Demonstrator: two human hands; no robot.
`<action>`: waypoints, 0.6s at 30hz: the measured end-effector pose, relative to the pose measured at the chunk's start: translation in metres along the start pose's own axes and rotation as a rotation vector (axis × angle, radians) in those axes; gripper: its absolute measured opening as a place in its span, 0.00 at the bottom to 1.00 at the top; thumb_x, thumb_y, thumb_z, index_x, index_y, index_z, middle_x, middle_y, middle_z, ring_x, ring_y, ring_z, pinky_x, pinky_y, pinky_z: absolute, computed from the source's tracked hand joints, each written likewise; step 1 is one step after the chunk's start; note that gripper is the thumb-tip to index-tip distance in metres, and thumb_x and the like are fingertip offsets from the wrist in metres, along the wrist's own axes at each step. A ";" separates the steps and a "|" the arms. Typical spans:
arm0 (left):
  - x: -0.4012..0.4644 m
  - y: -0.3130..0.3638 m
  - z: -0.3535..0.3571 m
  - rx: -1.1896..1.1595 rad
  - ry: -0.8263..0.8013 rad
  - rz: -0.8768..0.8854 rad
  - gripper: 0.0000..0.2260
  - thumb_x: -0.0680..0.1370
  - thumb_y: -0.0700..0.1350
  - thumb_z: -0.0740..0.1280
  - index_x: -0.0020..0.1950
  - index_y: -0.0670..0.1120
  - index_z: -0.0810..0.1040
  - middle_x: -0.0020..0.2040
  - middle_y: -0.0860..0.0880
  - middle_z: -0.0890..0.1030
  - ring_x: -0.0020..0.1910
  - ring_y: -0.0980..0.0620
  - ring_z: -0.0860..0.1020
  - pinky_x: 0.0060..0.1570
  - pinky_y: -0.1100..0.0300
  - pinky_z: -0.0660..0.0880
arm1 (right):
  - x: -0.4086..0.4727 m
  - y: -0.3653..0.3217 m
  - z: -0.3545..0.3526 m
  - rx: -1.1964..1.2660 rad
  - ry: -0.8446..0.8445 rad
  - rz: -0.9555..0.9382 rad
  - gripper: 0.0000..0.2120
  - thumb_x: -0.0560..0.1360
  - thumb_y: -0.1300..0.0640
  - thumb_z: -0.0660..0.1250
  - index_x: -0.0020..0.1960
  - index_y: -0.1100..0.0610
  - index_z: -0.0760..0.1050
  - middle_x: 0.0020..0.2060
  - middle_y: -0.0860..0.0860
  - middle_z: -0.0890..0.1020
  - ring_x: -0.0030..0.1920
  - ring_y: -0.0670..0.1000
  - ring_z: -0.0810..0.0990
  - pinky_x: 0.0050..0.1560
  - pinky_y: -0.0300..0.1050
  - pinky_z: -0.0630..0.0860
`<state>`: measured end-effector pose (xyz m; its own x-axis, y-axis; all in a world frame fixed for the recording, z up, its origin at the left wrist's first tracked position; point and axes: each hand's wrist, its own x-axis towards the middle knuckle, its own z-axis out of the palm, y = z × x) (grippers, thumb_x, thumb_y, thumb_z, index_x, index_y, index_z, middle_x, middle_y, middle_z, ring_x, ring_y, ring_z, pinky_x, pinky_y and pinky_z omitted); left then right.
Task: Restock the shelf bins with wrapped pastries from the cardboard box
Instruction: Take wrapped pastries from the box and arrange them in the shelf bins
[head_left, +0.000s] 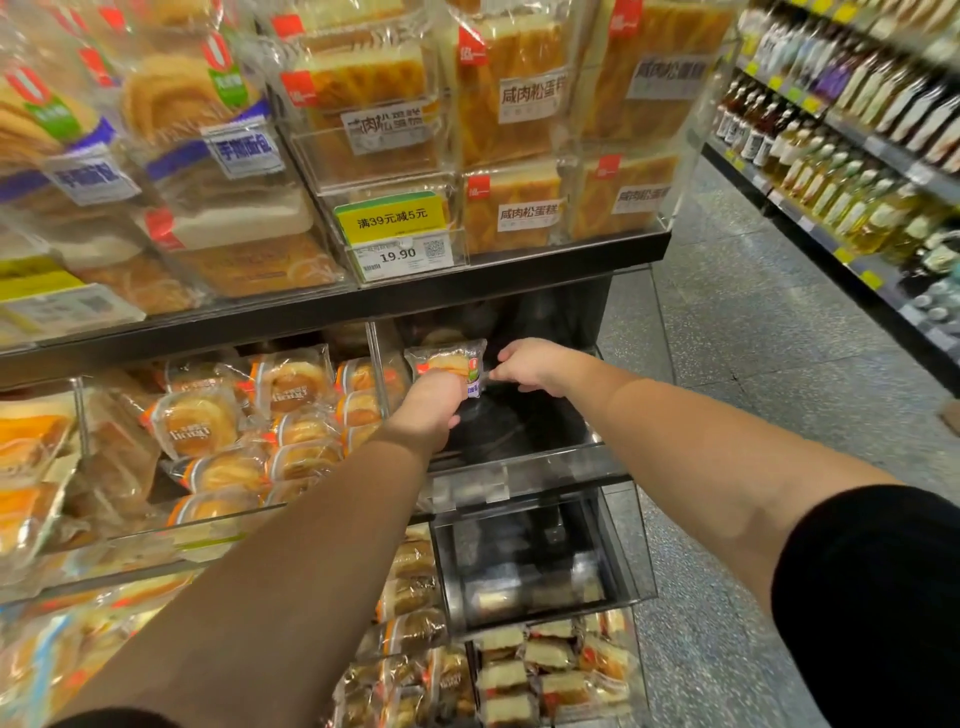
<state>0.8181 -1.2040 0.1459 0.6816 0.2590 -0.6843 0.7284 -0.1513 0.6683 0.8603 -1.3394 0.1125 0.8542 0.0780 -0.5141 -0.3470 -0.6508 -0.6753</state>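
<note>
Both arms reach forward over the middle shelf. Left hand (434, 397) grips 1 wrapped pastry (449, 362) from below, fingers curled round its lower edge; packet stands roughly upright above the clear bin (524, 470) at the right end of the shelf. Right hand (527, 364) sits just beside the packet's right edge, fingertips pinching the wrapper's lower right corner. Bin under the hands looks dark; contents cannot be made out. Neighbouring bin (228, 530) to the left holds many round pastries in orange-trimmed wrappers. Upper shelf carries large bagged cakes and a yellow price tag (392, 217) reading 19.90. Bottles (852, 197) line the aisle shelf at right. Cardboard box not in view.
</note>
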 end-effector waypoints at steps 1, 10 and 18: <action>-0.002 -0.002 -0.002 0.022 0.004 -0.006 0.15 0.81 0.35 0.62 0.68 0.39 0.72 0.59 0.43 0.73 0.58 0.48 0.72 0.61 0.58 0.75 | -0.006 -0.002 -0.002 -0.044 0.009 -0.008 0.21 0.79 0.56 0.68 0.71 0.59 0.71 0.64 0.56 0.76 0.62 0.54 0.76 0.64 0.49 0.77; -0.086 -0.013 -0.037 0.135 -0.162 0.394 0.04 0.81 0.42 0.63 0.53 0.49 0.76 0.55 0.48 0.78 0.55 0.51 0.76 0.58 0.56 0.75 | -0.103 -0.025 -0.006 -0.302 0.222 -0.086 0.18 0.81 0.51 0.64 0.67 0.58 0.75 0.63 0.55 0.79 0.62 0.54 0.76 0.61 0.47 0.71; -0.148 -0.101 -0.199 0.232 -0.119 0.661 0.10 0.81 0.44 0.63 0.60 0.49 0.79 0.53 0.49 0.81 0.50 0.52 0.80 0.51 0.56 0.79 | -0.209 -0.080 0.084 -0.296 0.315 -0.324 0.18 0.79 0.46 0.66 0.67 0.51 0.74 0.58 0.48 0.80 0.55 0.49 0.78 0.49 0.42 0.71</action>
<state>0.6298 -1.0369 0.2375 0.9792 -0.0614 -0.1934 0.1468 -0.4436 0.8841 0.6770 -1.2400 0.2290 0.9899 0.1094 -0.0904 0.0383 -0.8195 -0.5718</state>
